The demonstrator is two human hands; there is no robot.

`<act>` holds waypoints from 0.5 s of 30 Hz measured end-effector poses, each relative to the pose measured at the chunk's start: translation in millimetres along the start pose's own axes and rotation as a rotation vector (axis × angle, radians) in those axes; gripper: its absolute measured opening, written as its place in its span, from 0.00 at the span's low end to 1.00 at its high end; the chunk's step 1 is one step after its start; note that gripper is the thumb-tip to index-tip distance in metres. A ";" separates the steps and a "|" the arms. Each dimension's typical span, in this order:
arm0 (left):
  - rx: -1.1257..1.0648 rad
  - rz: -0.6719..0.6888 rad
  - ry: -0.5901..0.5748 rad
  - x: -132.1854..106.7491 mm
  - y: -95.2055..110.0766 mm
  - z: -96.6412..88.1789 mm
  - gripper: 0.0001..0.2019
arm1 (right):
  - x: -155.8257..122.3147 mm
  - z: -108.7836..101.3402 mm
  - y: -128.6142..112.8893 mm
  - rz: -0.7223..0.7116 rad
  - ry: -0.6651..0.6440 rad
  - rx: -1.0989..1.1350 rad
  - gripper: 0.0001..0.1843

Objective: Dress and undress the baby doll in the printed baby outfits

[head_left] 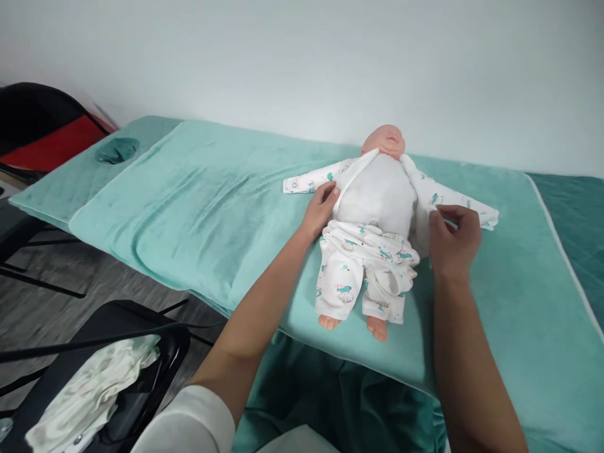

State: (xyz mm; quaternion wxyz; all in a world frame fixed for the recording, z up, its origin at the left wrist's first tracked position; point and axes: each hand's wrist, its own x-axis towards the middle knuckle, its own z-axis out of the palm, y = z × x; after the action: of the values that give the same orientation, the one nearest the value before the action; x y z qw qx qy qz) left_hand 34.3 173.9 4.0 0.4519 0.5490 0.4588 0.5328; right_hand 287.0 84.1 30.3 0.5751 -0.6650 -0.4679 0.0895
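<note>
A baby doll [377, 189] lies on its back on the green-covered bed, its head by the wall. It wears a white printed baby shirt [448, 196], spread apart at the front so that the white torso shows. Printed baby pants [346, 286] are bunched at its waist, and both feet stick out. My left hand [323, 206] is at the shirt's left side, its curled fingers closed on the edge of the cloth. On the other side, my right hand [455, 242] pinches the shirt's right front panel between thumb and fingers, just below the sleeve.
The massage bed [202, 189] runs along a white wall, with a face hole [117, 151] at its left end. A black chair [174, 352] at lower left holds crumpled pale clothing [99, 390]. A red and black chair [51, 141] stands at far left.
</note>
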 end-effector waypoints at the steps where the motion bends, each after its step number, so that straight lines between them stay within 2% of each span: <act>1: -0.001 0.006 0.002 6.3 -0.9 0.7 0.17 | 4.5 0.2 5.6 0.034 -0.013 -0.044 0.12; 4: -0.059 0.005 -0.019 17.7 -2.3 0.8 0.15 | 12.7 1.8 16.1 0.176 -0.103 -0.127 0.10; 6: -0.125 -0.034 -0.037 20.2 -2.4 -0.2 0.16 | 14.0 4.1 17.9 0.205 -0.171 -0.123 0.10; 9: -0.278 -0.103 -0.036 20.1 -1.7 -2.6 0.18 | 12.5 7.3 17.4 0.228 -0.246 -0.069 0.16; 12: -0.477 -0.144 0.004 19.7 -1.2 -7.6 0.20 | 10.2 8.6 18.1 0.266 -0.237 -0.043 0.21; 15: -0.576 -0.141 0.081 21.2 -2.5 -16.5 0.18 | 8.3 7.8 19.4 0.246 -0.163 0.028 0.18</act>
State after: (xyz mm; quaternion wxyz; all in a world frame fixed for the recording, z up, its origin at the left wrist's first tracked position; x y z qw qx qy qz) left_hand 18.0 195.3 5.6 0.6063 0.3432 0.3433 0.6299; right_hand 296.5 97.3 14.8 0.5292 -0.6997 -0.4268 0.2196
